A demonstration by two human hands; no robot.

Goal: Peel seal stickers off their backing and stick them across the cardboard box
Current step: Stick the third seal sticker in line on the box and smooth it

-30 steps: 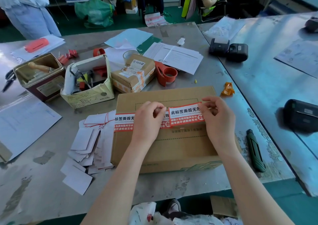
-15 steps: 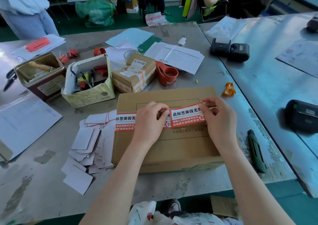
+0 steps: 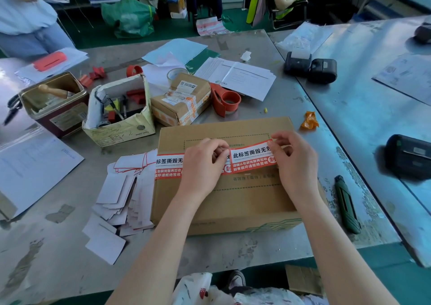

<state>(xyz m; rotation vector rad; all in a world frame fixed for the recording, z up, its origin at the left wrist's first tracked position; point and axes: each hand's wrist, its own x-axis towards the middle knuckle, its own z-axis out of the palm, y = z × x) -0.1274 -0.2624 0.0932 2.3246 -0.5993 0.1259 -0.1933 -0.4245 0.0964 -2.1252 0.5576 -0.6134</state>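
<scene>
A brown cardboard box [image 3: 235, 202] lies flat on the metal table in front of me. One red and white seal sticker [image 3: 168, 166] is stuck over the box's left edge. A second seal sticker [image 3: 250, 159] stretches across the box top. My left hand [image 3: 203, 164] pinches its left end and my right hand [image 3: 293, 162] pinches its right end. Whether the sticker touches the cardboard along its whole length I cannot tell.
A heap of white sticker backings [image 3: 121, 192] lies left of the box. Behind it stand a small taped parcel [image 3: 180, 99], a red tape dispenser [image 3: 225, 100], an open carton of pens [image 3: 119, 115] and a tin [image 3: 53, 104]. A green knife [image 3: 346, 204] lies right; label printers [image 3: 310, 67] sit farther back.
The sticker's left end has shifted slightly toward the first sticker. Both hands keep their pinch on its ends and stay over the box top.
</scene>
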